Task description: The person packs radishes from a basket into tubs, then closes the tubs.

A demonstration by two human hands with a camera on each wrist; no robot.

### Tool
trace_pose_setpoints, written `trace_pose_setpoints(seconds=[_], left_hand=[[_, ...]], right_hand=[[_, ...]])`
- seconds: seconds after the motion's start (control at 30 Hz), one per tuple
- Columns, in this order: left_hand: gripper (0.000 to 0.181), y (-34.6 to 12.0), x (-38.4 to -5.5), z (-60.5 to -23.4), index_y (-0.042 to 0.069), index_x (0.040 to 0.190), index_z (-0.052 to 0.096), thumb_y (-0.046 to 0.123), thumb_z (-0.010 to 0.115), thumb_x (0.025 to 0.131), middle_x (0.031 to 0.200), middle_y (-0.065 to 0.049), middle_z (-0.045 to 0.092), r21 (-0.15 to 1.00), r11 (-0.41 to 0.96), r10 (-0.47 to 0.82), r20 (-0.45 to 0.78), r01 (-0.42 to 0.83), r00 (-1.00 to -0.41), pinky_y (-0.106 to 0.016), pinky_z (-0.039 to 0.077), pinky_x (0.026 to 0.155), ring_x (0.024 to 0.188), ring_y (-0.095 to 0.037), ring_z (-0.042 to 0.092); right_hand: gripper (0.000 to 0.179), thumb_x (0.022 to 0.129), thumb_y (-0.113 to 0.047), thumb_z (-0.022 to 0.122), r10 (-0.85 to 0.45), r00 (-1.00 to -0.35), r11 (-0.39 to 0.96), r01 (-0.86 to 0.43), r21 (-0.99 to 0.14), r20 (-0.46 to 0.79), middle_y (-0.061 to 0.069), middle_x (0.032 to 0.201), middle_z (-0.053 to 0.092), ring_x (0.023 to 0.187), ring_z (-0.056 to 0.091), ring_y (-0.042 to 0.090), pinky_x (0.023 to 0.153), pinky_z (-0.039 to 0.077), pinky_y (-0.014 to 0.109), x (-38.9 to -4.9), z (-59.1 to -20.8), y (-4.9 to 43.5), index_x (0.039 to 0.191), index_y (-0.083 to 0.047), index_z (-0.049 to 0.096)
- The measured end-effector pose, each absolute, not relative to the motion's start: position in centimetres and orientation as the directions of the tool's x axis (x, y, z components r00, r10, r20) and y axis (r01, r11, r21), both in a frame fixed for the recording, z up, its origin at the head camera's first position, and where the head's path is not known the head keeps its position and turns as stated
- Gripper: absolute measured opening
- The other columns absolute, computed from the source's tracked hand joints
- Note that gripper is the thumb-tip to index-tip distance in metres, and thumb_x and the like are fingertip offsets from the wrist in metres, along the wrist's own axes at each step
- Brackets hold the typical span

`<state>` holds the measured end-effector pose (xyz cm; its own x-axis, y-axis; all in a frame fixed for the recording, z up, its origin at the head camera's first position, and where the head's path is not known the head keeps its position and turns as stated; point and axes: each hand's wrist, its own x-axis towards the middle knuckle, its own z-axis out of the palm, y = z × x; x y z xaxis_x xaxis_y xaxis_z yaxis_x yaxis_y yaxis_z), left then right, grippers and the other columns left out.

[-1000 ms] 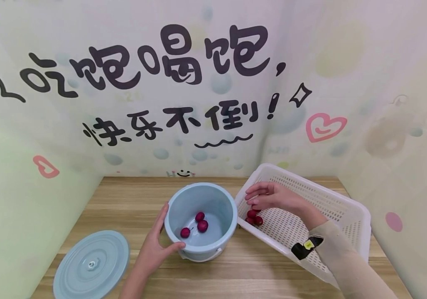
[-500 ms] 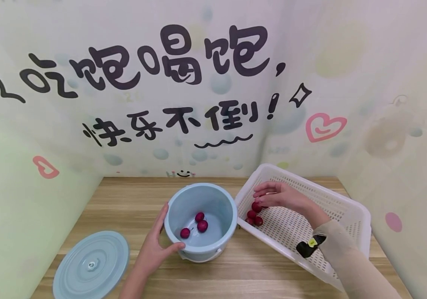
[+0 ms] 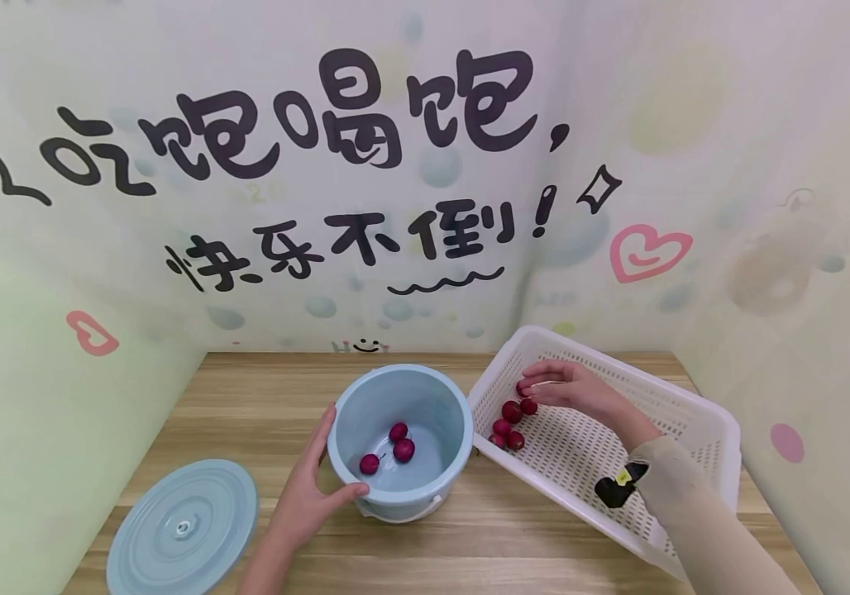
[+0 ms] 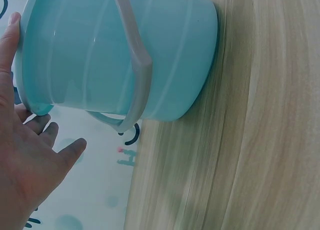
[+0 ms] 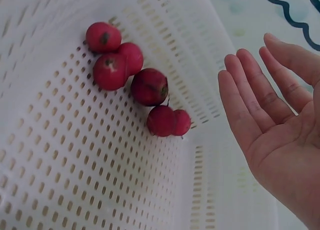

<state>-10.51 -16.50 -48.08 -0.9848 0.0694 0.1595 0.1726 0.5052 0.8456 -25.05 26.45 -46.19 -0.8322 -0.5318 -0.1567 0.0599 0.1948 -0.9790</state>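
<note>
My left hand (image 3: pixel 309 496) rests against the light blue bucket (image 3: pixel 436 471), its thumb on the near rim and its fingers along the left side. In the left wrist view the fingers and thumb spread at the rim, beside the bucket's grey handle (image 4: pixel 142 64). A few small red radishes (image 3: pixel 403 449) lie on the bucket's floor. Over the white basket (image 3: pixel 566 492) on the right hovers my right hand (image 3: pixel 581 390), fingers extended and nothing in them. Several round red radishes (image 5: pixel 149 86) cluster in the basket's corner below it; in the head view the fingers partly cover one.
A light blue round lid (image 3: pixel 183 525) lies on the wooden table (image 3: pixel 470 570) at the left. The basket's rim (image 3: pixel 726 463) stands close to the bucket's right side. A printed cloth wall (image 3: pixel 425 314) closes off the back.
My right hand has shifted right and slightly away over the basket, uncovering more radishes. My left hand and the bucket stay where they were.
</note>
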Motion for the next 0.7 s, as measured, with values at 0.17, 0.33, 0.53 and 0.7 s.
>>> trace_pose_setpoints(seconds=[0.17,0.33,0.53,0.7], left_hand=[[0.113,-16.5,-10.5,-48.1,0.038,0.159,0.015,0.020,0.088,0.075,0.167,-0.009,0.021,0.845,0.507,0.067,0.158,0.170,-0.985,-0.015,0.027,0.113,0.151,-0.032,0.030],[0.113,-16.5,-10.5,-48.0,0.038,0.159,0.014,0.022,0.088,0.075,0.167,-0.009,0.021,0.842,0.513,0.068,0.154,0.166,-0.986,-0.019,0.029,0.115,0.151,-0.032,0.030],[0.112,-16.5,-10.4,-48.0,0.037,0.159,0.015,0.023,0.088,0.075,0.167,-0.008,0.021,0.847,0.503,0.072,0.156,0.171,-0.985,-0.013,0.027,0.112,0.151,-0.032,0.030],[0.112,-16.5,-10.5,-48.0,0.038,0.159,0.015,0.023,0.088,0.075,0.167,-0.007,0.021,0.854,0.492,0.070,0.157,0.171,-0.985,-0.010,0.025,0.111,0.151,-0.031,0.029]], right_hand=[[0.045,0.097,-0.003,0.060,-0.472,-0.870,0.245,0.028,-0.969,-0.145,0.024,0.128,0.065,0.104,0.069,0.003,0.091,0.058,0.024,-25.2,-47.2,26.9,0.138,0.012,0.046],[0.046,0.097,-0.007,0.063,-0.431,-0.891,0.284,0.017,-0.959,-0.143,0.034,0.133,0.057,0.108,0.069,0.009,0.096,0.058,0.030,-25.4,-48.1,27.3,0.137,0.010,0.048],[0.046,0.097,-0.007,0.063,-0.404,-0.903,0.302,0.023,-0.953,-0.150,0.035,0.135,0.055,0.115,0.067,0.023,0.097,0.058,0.032,-25.8,-49.2,27.7,0.137,0.010,0.049],[0.044,0.096,-0.010,0.064,-0.376,-0.911,0.328,0.038,-0.944,-0.168,0.031,0.134,0.058,0.113,0.067,0.021,0.099,0.057,0.038,-26.1,-50.2,28.1,0.135,0.007,0.052]])
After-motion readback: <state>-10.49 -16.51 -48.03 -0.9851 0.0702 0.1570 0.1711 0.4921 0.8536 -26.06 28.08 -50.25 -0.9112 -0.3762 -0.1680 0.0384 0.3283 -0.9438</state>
